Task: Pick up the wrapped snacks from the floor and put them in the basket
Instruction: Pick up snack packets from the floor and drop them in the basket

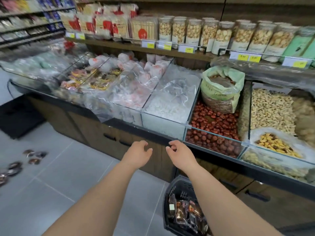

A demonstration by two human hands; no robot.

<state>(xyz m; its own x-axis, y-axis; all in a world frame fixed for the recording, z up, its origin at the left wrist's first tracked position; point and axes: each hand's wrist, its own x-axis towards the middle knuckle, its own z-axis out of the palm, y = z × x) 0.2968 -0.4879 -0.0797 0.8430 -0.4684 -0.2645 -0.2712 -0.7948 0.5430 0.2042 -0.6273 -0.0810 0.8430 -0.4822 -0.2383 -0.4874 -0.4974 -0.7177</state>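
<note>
Several dark wrapped snacks (33, 155) lie scattered on the grey tiled floor at the far left, with more of them lower down (14, 168). A dark plastic basket (172, 189) stands on the floor at the lower right, partly behind my right forearm, and holds several wrapped snacks (185, 215). My left hand (138, 152) and my right hand (179, 152) are stretched out side by side in front of the counter's edge. Both have loosely curled fingers and hold nothing. The hands are well away from the snacks on the floor.
A long wooden counter (109, 133) carries glass bins of red dates (214, 128), peanuts (271, 109), white sweets and bagged pastries. A shelf above holds jars and packets. A black mat (18, 116) lies on the floor at the left.
</note>
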